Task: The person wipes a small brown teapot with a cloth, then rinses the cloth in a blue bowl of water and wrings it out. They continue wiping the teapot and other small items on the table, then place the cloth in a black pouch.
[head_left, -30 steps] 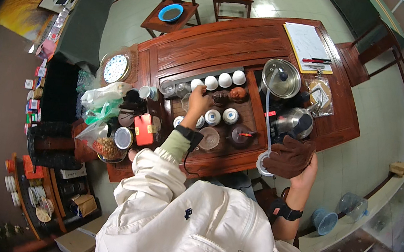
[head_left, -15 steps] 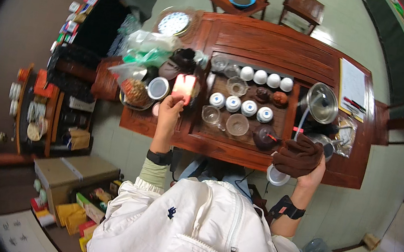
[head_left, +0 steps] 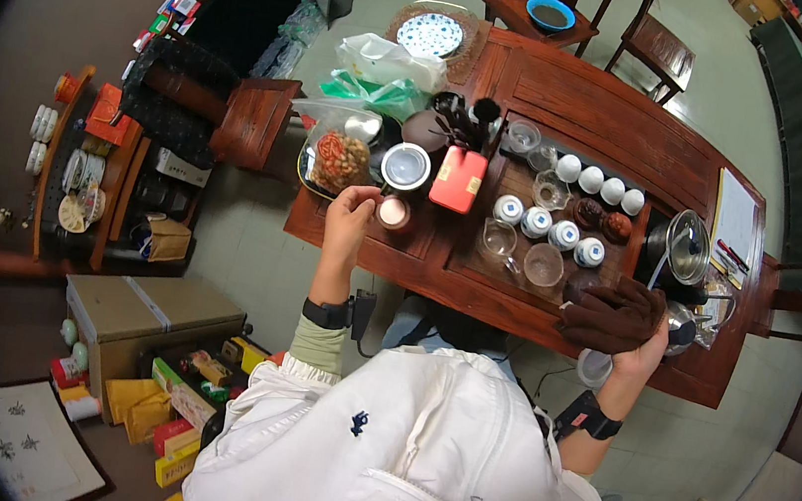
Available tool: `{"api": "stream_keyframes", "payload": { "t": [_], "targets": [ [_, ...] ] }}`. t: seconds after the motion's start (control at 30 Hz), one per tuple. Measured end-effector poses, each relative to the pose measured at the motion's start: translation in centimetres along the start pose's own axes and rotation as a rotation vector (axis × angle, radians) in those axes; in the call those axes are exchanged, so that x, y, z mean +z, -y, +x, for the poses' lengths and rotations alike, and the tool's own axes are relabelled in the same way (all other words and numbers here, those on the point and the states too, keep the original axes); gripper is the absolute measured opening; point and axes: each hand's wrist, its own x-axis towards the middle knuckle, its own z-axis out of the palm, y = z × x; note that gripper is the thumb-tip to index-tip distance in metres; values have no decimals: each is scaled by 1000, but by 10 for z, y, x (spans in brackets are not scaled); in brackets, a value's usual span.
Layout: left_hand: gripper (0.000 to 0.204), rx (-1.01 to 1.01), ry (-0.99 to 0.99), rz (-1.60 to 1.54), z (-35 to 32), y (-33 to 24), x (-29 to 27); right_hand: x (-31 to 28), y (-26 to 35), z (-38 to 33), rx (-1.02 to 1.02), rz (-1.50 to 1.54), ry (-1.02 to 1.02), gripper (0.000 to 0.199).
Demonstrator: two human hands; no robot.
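My left hand (head_left: 349,229) is over the table's front left, fingertips pinched together; whatever may be between them is too small to make out. Close to those fingers are a clear bag of nuts (head_left: 340,158), a grey-lidded jar (head_left: 405,165) and a small round container with a pale pink top (head_left: 393,212). A red box (head_left: 458,179) lies to their right, apart from the hand. My right hand (head_left: 643,356) grips a bunched dark brown cloth (head_left: 613,315) above the front right edge, which partly hides the dark teapot behind it.
A tea tray (head_left: 576,210) bears white cups (head_left: 563,234), glass cups and two brown figures. To its right stand a metal pot (head_left: 687,248) and a clipboard (head_left: 734,216). Plastic bags (head_left: 389,64) lie at the back left. A white round tub (head_left: 594,367) sits below the front edge.
My left hand has left the red box's lower edge and moved left, beside the nuts and the small container. My right hand keeps the brown cloth. The whole view has shifted.
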Motion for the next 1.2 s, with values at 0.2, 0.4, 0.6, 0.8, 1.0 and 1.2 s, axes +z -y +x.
{"api": "stream_keyframes", "payload": {
  "t": [0.2,0.4,0.6,0.8,1.0,1.2],
  "targets": [
    [17,20,-87,-147,34,7,-74,47,-38,-1,-5,-61,-8,32],
    [16,-104,-224,-228,45,15,-144,97,-81,14,27,-174,33,36],
    [16,-77,-262,-110,57,7,-187,131,-139,30,192,-169,21,37],
    [25,-38,88,-93,46,-6,-161,173,-194,40,518,-154,148,39],
    [88,8,647,48,21,-23,-103,197,-270,65,920,-11,432,34],
    [70,-117,780,-144,18,-36,-106,220,-325,70,1017,106,603,36]
  ]
}}
